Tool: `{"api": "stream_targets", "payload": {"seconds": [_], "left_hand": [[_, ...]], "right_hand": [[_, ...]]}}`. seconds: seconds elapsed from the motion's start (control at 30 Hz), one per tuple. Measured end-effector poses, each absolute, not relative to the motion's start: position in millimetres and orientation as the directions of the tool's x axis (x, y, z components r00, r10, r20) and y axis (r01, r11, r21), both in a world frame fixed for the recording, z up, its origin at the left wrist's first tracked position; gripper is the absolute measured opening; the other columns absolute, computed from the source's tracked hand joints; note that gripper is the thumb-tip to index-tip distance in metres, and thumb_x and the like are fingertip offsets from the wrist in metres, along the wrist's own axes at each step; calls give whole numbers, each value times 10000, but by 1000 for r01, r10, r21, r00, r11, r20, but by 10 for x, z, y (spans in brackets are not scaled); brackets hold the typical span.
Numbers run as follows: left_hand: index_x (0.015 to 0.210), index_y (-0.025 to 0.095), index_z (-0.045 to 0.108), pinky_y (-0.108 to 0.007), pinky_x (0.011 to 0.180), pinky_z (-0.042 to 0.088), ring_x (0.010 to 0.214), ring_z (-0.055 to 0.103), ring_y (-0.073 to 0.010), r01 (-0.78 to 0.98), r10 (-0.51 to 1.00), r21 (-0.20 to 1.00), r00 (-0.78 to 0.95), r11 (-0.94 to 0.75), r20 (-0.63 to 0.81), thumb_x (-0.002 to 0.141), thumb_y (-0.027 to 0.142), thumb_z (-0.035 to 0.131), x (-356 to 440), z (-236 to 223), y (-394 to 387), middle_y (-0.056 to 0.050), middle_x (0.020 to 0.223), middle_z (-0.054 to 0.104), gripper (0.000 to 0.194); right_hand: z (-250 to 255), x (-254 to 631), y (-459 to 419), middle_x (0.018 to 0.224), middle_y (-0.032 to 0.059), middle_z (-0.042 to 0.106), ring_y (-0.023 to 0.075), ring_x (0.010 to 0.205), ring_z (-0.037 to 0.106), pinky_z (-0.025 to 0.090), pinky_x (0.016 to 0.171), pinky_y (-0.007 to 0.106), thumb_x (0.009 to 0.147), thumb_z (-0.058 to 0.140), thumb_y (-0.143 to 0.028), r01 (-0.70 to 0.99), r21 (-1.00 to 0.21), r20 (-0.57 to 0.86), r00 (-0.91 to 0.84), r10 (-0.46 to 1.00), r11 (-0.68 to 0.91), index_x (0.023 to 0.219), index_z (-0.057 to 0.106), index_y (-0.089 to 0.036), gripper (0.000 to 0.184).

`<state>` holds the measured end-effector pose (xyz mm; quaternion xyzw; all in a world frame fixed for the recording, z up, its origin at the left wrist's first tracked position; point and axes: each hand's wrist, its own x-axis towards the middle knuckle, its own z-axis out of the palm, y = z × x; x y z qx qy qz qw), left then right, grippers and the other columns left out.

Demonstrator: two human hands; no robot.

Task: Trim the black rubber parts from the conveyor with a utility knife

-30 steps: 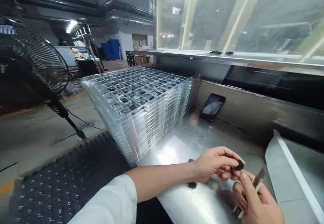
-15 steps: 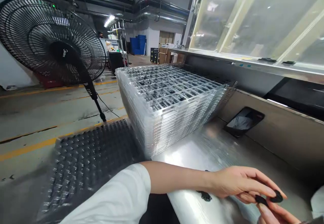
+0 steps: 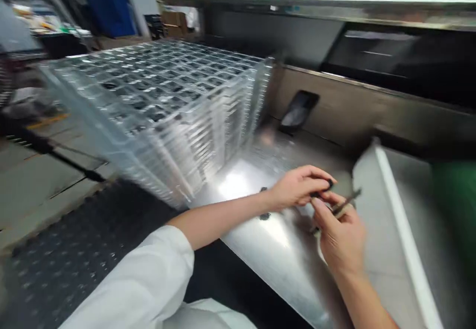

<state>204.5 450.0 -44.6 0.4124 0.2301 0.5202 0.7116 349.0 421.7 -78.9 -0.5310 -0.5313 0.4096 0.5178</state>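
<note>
My left hand (image 3: 297,186) reaches over the steel bench (image 3: 267,249) and pinches a small black part (image 3: 323,190) between thumb and fingers. My right hand (image 3: 340,232) is just below it, fingers closed round a thin blade tool (image 3: 344,204) whose tip points up and right. The two hands touch at the fingertips. Two more small black parts (image 3: 264,215) lie on the bench left of my left wrist. The picture is smeared by head motion.
A tall stack of clear plastic trays (image 3: 156,106) with black parts in their cells stands at the bench's left. A dark phone (image 3: 298,111) leans on the back wall. A white tray (image 3: 394,230) lies at the right, something green (image 3: 455,200) beyond it. Black studded mat (image 3: 74,259) lower left.
The view has swung back down and right; the fan has left the picture. My hands stay together on the black part, and the blade tool is in sight again.
</note>
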Motion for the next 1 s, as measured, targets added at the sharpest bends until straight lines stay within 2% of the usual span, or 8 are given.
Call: {"api": "stream_targets", "payload": {"seconds": [0.13, 0.2, 0.33, 0.43, 0.53, 0.8, 0.9, 1.0], "left_hand": [[1100, 139, 573, -219, 397, 137, 399, 279, -15, -528, 922, 841, 372, 116, 107, 865, 351, 690, 2074, -505, 4528, 12, 747, 582, 337], [1112, 148, 575, -201, 414, 162, 429, 287, -13, -527, 919, 842, 378, 114, 112, 872, 366, 700, 2075, -528, 4525, 3, 779, 595, 347], [1125, 168, 568, -174, 437, 204, 473, 331, -20, -559, 914, 813, 396, 162, 90, 895, 357, 689, 2071, -503, 4477, 7, 812, 577, 322], [1146, 192, 537, -166, 420, 196, 471, 352, -21, -610, 906, 754, 421, 246, 45, 907, 329, 666, 2089, -464, 4443, 6, 888, 581, 305], [1147, 193, 519, -170, 397, 184, 453, 346, -21, -645, 916, 715, 400, 268, 17, 923, 299, 630, 2102, -462, 4447, 1, 929, 582, 271], [958, 162, 499, -193, 411, 219, 480, 387, -65, -700, 946, 670, 323, 247, -11, 889, 295, 542, 2011, -523, 4557, -10, 832, 531, 155], [995, 151, 557, -196, 416, 190, 493, 386, -62, -632, 924, 723, 382, 279, -23, 912, 342, 539, 2047, -506, 4521, -16, 865, 526, 208], [1090, 143, 616, -186, 437, 129, 495, 303, -37, -505, 912, 825, 409, 254, -31, 917, 360, 642, 2126, -520, 4455, 6, 800, 485, 278]], "right_hand": [[-781, 3481, 4238, 851, 43, 616, 64, 598, 486, 379, 512, 174, 643, 874, -599, 48, -997, 71, 140, 988, 65, 1065, 640, -101, 694], [-765, 3482, 4223, 866, 53, 639, 69, 604, 498, 413, 535, 187, 694, 844, -598, 103, -990, 114, 150, 982, 99, 1053, 669, -102, 637], [-770, 3503, 4177, 934, 66, 676, 97, 742, 587, 468, 657, 200, 862, 751, -559, 242, -921, 345, 143, 928, 305, 1009, 724, -130, 454], [-806, 3530, 4168, 928, 46, 666, 86, 801, 587, 433, 702, 196, 974, 663, -503, 337, -841, 480, 104, 871, 423, 973, 727, -146, 362], [-838, 3544, 4170, 809, 29, 607, 73, 756, 546, 399, 689, 203, 1027, 596, -467, 358, -810, 525, 94, 846, 464, 866, 676, -127, 385], [-881, 3532, 4183, 734, 22, 514, 57, 616, 412, 316, 555, 202, 957, 646, -611, 107, -952, 304, 211, 929, 287, 842, 593, -114, 513], [-874, 3536, 4194, 745, 21, 517, 41, 579, 374, 278, 525, 197, 918, 692, -622, 2, -975, 219, 221, 950, 224, 844, 579, -113, 526], [-869, 3545, 4207, 751, 16, 515, 35, 558, 358, 267, 511, 193, 903, 708, -621, -62, -978, 180, 224, 958, 198, 874, 584, -116, 521]]}}
